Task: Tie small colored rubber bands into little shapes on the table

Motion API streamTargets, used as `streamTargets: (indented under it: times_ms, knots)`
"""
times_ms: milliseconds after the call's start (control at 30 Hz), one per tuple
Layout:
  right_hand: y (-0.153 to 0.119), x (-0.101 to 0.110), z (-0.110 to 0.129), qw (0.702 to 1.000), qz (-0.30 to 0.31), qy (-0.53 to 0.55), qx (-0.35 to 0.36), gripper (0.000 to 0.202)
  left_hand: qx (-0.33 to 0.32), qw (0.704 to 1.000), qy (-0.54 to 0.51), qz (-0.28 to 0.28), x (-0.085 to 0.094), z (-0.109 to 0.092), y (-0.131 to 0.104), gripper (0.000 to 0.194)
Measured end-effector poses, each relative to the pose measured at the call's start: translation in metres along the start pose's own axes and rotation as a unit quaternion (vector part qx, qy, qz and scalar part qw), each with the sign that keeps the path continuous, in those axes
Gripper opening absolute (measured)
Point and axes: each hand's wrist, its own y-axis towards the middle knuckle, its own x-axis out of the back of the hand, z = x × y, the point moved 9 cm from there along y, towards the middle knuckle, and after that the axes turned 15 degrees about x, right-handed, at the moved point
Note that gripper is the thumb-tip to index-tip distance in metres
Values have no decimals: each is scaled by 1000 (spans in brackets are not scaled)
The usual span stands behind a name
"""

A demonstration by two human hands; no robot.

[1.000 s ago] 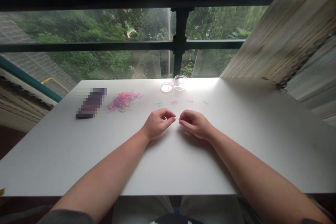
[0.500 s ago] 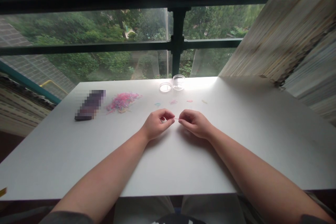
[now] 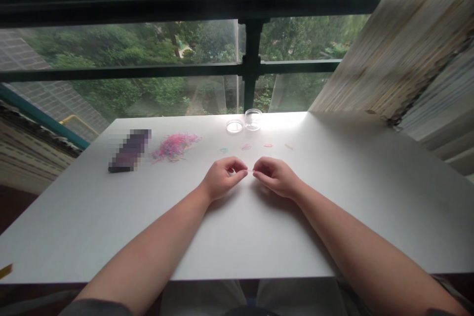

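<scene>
My left hand (image 3: 226,177) and my right hand (image 3: 277,177) face each other low over the white table. Each is closed in a pinch of thumb and forefinger. A thin pale-pink rubber band (image 3: 251,171) spans the small gap between the fingertips, one end in each hand. Just beyond lie a teal rubber band (image 3: 223,150), a lilac-pink one (image 3: 246,146), a pink one (image 3: 268,145) and a yellowish one (image 3: 289,146), spaced out in a row. To the left is a loose pile of mostly pink and purple bands (image 3: 175,147).
A clear round container (image 3: 253,120) stands near the table's far edge, with a clear lid (image 3: 234,127) beside it. A dark oblong object (image 3: 130,151), pixelated, lies left of the pile. Green window rails (image 3: 252,66) and a curtain (image 3: 374,44) border the white table (image 3: 237,247).
The view has tilted slightly, so everything sits a little lower in the picture. Both hands keep their pinch on the band, with the gap between them about the same.
</scene>
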Motion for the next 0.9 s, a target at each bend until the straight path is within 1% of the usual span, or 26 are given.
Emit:
streamTargets:
  times_ms: [200, 567, 900]
  knots:
    - [0, 0, -1, 1000, -10, 12, 4, 8, 3, 1000, -3, 3, 0, 0, 0, 14]
    - [-1, 1, 0, 1000, -7, 5, -17, 11, 8, 1000, 1, -5, 0, -1, -1, 15]
    - [-1, 1, 1, 1000, -8, 8, -21, 13, 9, 1000, 8, 1, -2, -1, -1, 17]
